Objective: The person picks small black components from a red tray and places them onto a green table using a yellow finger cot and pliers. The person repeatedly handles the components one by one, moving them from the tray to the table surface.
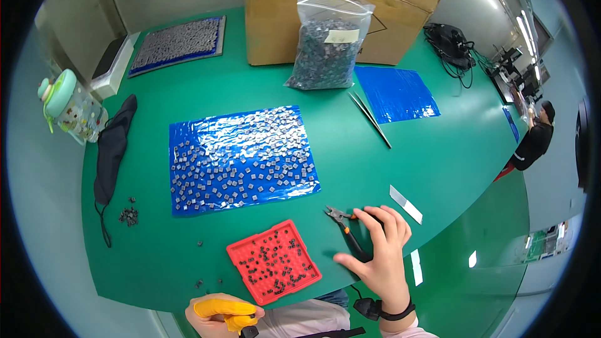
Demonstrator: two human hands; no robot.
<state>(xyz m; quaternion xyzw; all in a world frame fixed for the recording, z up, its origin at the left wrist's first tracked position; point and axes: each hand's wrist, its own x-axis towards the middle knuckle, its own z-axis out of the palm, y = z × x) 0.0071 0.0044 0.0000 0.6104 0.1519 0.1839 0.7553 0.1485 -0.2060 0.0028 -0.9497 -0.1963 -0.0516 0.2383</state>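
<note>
My left hand [219, 316], with yellow covering on some fingers, is at the lower edge, just below the red tray. Its fingers are pressed together; a small dark thing shows at their tips, too small to name. To the right, my right hand [383, 255] is open, thumb and fingers apart, a dark band on its wrist. Close beside its fingers lie small cutting pliers [348, 231] with black and orange handles; I see no grip on them. The square red tray [233, 251] holds many small dark pieces [275, 261].
A blue sheet [188, 203] covered with small grey square pieces lies mid-table. Behind it stand a zip bag of parts [328, 56] and a cardboard box [272, 19]. Tweezers [370, 119], a blade-like strip [405, 204], a dark pouch [113, 150] and a bottle [78, 112] surround it.
</note>
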